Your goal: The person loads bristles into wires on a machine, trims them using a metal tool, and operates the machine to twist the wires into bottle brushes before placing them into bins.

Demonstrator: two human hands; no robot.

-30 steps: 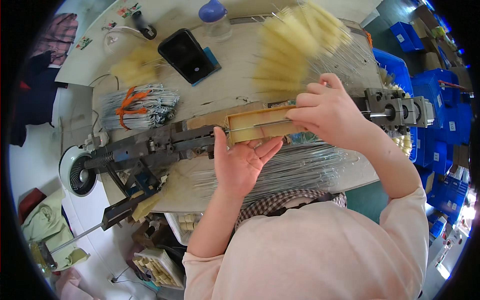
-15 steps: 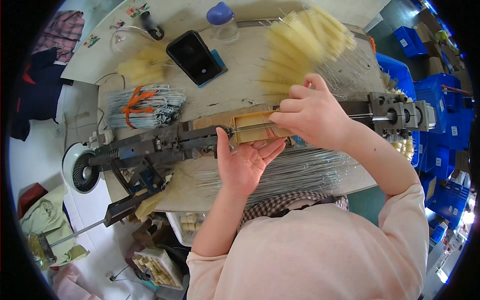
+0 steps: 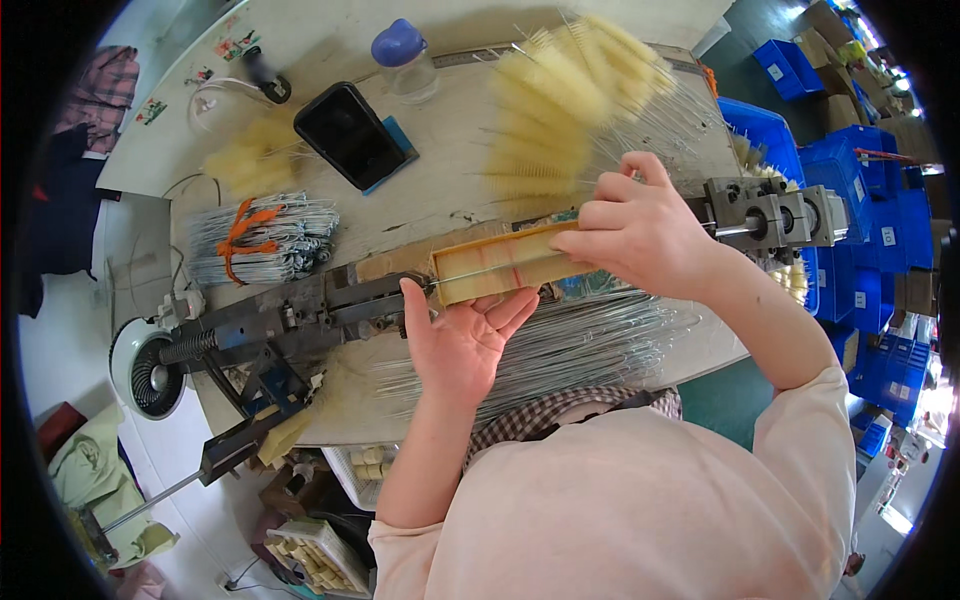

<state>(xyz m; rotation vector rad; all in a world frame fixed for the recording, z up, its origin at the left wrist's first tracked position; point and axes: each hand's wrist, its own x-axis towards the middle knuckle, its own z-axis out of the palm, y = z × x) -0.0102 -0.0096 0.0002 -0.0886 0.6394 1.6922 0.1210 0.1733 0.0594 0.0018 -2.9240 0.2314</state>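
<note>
Workbench, wire in yellow tray, left hand open, right hand tight on wire

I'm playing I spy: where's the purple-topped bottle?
The bottle is near the head view's top, left of centre, beyond the black device and left of the larger brush pile.

The head view looks steeply down from the person's head, with the pale shirt large and close along the bottom edge, and faces out across the bench. The left hand and right hand stand near the middle, farther off than the shirt. The wide fisheye takes in the fan at left and blue crates at right, bending straight edges.
</note>
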